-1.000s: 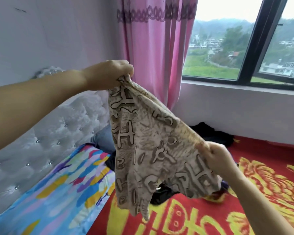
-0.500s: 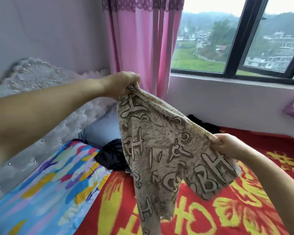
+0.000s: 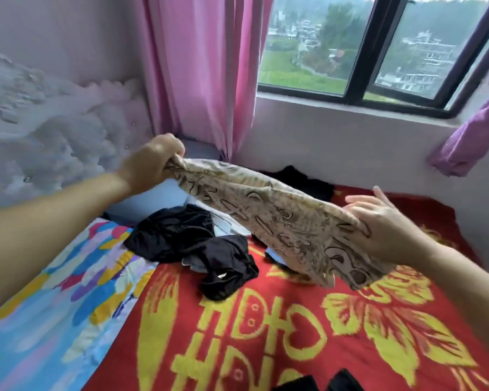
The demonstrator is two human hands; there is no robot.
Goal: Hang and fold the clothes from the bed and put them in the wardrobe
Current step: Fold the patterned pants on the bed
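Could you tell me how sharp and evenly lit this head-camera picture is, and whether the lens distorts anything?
Head view: soft daylight from the window, no hard shadows or glare; motion blur smears the headboard and softens the patterned garment between the left hand and right hand; wide-angle bending tilts the window frame.

Open room lies over the near part of the red blanket (image 3: 280, 348), where only two dark items (image 3: 316, 383) break the bottom edge, and over the patterned sheet (image 3: 54, 306) at left. Farther in, a heap of black clothes (image 3: 198, 244) lies on the bed under the beige printed garment (image 3: 280, 224), which both hands stretch across mid-air as a barrier. More dark clothing (image 3: 302, 182) lies by the wall under the window (image 3: 378, 52); the tufted headboard (image 3: 40, 142), pink curtain (image 3: 203, 74) and purple curtain (image 3: 474, 136) close the left, back and right.
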